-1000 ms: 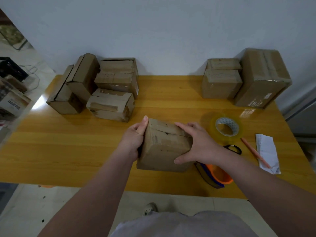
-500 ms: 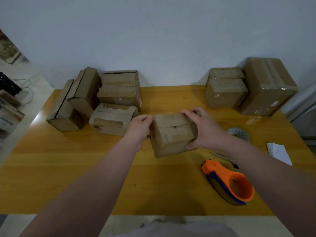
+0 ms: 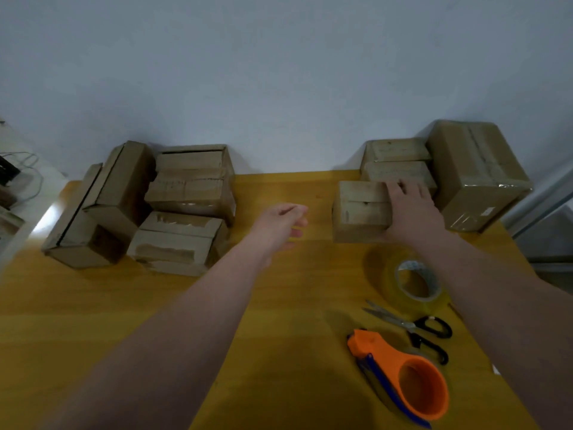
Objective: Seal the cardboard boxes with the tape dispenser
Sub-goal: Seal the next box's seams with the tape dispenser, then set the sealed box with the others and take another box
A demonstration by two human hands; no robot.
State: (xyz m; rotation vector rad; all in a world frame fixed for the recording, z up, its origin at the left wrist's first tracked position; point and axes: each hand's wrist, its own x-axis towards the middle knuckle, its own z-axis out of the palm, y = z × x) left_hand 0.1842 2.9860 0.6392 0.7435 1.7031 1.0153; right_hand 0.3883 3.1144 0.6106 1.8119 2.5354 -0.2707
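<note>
Head: one gripped box [image 3: 359, 212], one dispenser [image 3: 387, 358]

Right hand [image 3: 414, 214] holds small box [image 3: 359, 209]; left hand [image 3: 279, 226] hovers; tape dispenser [image 3: 406, 380] on table [image 3: 294, 305].
</note>
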